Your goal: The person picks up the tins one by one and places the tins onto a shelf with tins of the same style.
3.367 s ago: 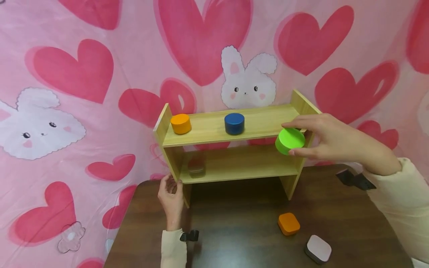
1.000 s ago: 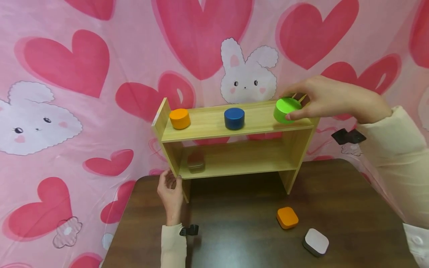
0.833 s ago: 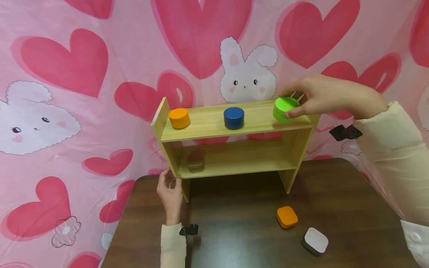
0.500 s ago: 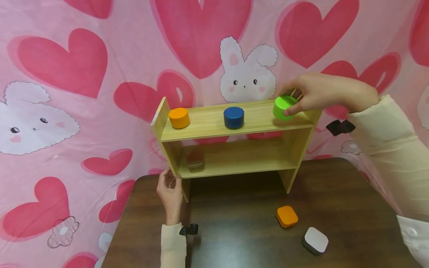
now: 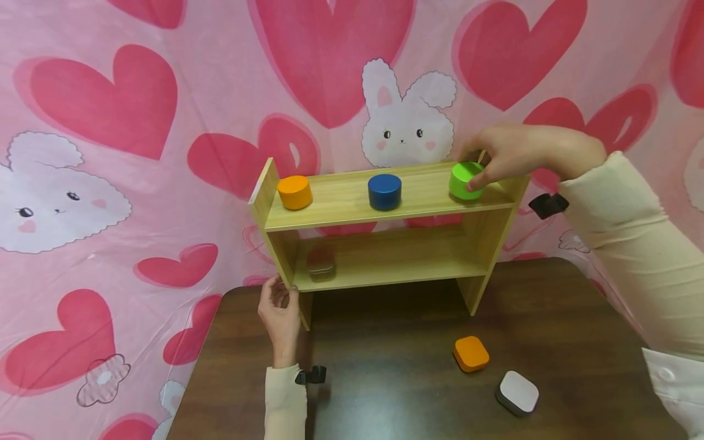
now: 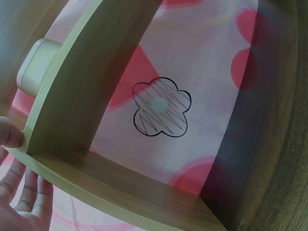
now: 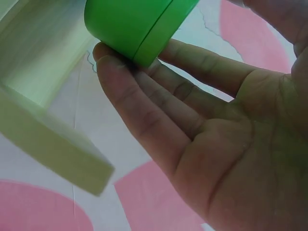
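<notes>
My right hand (image 5: 511, 153) grips a bright green round tin (image 5: 462, 181) at the right end of the wooden shelf's top board (image 5: 335, 205). In the right wrist view, the fingers (image 7: 144, 115) lie along the side of the green tin (image 7: 127, 24), its lid seam showing. On the same board stand a blue round tin (image 5: 384, 192) in the middle and an orange round tin (image 5: 294, 193) at the left end. My left hand (image 5: 280, 315) holds the shelf's left side panel low down, thumb (image 6: 10, 132) at its front edge and fingers on the outer side.
A clear-topped rounded box (image 5: 321, 269) sits at the left of the lower board (image 5: 396, 263). On the dark table (image 5: 379, 366), an orange square tin (image 5: 471, 354) and a white-topped tin (image 5: 517, 393) lie at front right. A pink heart-printed cloth (image 5: 220, 91) hangs behind.
The green tin has gone from in front of the shelf up and back over the top board's right end, then slightly down onto it. My left hand keeps its hold.
</notes>
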`<control>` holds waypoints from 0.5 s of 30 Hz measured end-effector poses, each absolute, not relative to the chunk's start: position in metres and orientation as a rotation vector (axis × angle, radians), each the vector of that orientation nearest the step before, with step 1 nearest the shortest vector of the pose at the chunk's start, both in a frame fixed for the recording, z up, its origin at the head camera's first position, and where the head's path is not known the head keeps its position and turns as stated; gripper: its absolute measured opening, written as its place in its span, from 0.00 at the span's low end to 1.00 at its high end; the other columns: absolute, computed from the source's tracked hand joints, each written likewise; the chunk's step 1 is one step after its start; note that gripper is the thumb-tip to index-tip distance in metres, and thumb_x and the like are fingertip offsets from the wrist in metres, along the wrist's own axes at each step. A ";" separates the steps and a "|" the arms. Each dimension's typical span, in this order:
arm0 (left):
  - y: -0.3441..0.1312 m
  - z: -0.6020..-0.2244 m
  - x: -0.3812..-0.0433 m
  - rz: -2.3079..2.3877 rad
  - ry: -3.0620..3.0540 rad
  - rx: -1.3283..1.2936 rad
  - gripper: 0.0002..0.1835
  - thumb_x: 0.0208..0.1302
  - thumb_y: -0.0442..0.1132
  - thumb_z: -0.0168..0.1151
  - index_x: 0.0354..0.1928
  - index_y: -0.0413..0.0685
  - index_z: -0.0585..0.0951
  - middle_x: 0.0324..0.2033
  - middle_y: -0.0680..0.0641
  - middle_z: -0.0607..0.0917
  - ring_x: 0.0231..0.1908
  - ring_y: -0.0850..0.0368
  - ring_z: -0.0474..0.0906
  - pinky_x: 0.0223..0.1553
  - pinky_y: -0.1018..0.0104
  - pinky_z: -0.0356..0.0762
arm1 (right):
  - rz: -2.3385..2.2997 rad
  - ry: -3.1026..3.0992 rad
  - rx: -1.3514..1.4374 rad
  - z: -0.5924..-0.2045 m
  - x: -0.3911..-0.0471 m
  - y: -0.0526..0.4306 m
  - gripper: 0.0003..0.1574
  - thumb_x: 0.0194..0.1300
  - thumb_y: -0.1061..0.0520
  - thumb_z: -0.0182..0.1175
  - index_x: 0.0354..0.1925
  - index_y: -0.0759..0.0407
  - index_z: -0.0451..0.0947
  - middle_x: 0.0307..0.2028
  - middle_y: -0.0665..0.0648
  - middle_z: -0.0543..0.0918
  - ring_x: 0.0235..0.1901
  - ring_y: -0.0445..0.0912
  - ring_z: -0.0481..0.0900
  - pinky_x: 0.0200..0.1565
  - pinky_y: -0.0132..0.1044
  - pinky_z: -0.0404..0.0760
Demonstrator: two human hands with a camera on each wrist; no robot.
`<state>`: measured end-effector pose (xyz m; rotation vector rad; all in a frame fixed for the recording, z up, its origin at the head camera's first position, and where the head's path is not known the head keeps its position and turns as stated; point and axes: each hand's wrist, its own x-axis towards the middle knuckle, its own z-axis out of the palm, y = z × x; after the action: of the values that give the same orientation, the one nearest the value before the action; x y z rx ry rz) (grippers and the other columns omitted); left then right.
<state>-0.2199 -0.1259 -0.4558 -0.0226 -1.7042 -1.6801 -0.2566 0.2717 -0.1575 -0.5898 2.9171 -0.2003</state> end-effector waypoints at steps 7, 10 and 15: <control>-0.126 -0.456 -0.220 -1.678 -1.706 -0.018 0.16 0.61 0.18 0.62 0.51 0.22 0.80 0.42 0.32 0.84 0.41 0.60 0.81 0.47 0.80 0.81 | -0.166 2.918 -0.578 -0.158 -0.261 0.274 0.34 0.62 0.50 0.73 0.62 0.64 0.80 0.56 0.67 0.85 0.56 0.63 0.81 0.58 0.61 0.81; -0.127 -0.456 -0.221 -1.677 -1.706 -0.023 0.15 0.61 0.18 0.62 0.51 0.21 0.80 0.42 0.28 0.83 0.41 0.60 0.81 0.47 0.80 0.81 | -0.158 2.916 -0.572 -0.158 -0.262 0.274 0.34 0.62 0.50 0.73 0.62 0.63 0.80 0.56 0.67 0.85 0.56 0.63 0.81 0.58 0.61 0.80; -0.126 -0.456 -0.219 -1.668 -1.707 -0.020 0.15 0.60 0.18 0.62 0.51 0.21 0.80 0.41 0.35 0.84 0.41 0.61 0.81 0.46 0.80 0.81 | -0.173 2.911 -0.573 -0.160 -0.263 0.275 0.35 0.62 0.51 0.72 0.63 0.64 0.79 0.56 0.67 0.85 0.57 0.63 0.80 0.58 0.61 0.81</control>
<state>-0.2191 -0.1262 -0.4559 -0.0204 -1.7069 -1.6675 -0.2630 0.2748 -0.1601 -0.5731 2.9105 -0.1730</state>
